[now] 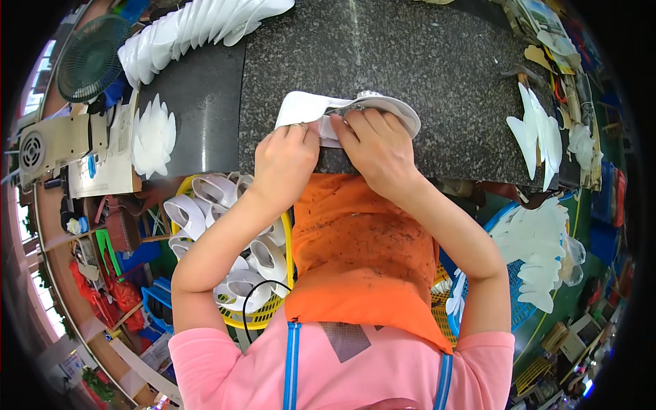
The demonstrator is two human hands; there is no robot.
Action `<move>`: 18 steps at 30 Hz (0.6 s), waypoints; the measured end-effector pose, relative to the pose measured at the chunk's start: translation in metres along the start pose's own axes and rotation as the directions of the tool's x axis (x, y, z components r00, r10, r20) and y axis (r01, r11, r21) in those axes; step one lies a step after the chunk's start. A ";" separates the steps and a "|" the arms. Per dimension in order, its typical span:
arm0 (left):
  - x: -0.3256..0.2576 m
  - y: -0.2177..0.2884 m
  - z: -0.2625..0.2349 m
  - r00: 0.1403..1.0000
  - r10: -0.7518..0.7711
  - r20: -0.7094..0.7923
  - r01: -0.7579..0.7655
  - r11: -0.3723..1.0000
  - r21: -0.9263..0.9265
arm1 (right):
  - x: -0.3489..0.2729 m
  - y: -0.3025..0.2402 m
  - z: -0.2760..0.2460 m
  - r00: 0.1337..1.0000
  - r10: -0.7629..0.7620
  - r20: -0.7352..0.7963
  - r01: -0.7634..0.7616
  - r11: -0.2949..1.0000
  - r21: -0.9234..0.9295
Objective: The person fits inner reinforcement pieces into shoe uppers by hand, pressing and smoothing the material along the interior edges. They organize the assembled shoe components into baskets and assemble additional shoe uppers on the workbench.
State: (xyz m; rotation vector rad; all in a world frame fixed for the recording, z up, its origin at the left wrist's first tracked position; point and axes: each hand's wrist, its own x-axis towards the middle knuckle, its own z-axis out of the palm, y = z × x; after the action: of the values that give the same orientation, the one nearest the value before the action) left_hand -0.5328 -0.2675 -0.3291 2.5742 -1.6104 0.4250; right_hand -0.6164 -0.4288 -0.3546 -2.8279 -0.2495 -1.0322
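A white sandal (304, 106), with a broad strap and a flat sole piece, is held over the near edge of the dark speckled worktop (444, 82). My left hand (285, 162) pinches its left end, fingers closed. My right hand (380, 152) curls over its right part, fingers bent round the rim. A shiny, sparkling trim shows just beyond the right fingers. The fingertips of both hands are partly hidden under the sandal.
A row of white sole pieces (198, 31) lies at the far left. More lie on the worktop's left (154, 137) and right (536, 133). Below left, a yellow basket (290, 253) holds white sandals; below right, a blue basket (523, 311) has white pieces. A hammer (523, 74) rests far right.
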 end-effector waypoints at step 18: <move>0.001 0.003 -0.001 0.998 0.031 -0.059 -0.027 0.997 0.076 | -0.001 -0.005 0.000 0.998 -0.032 0.059 0.032 0.999 -0.008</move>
State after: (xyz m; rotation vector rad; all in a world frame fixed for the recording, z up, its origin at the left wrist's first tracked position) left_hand -0.5355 -0.2698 -0.3277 2.5677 -1.6441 0.5699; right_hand -0.6176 -0.4239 -0.3551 -2.8744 -0.2978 -0.9589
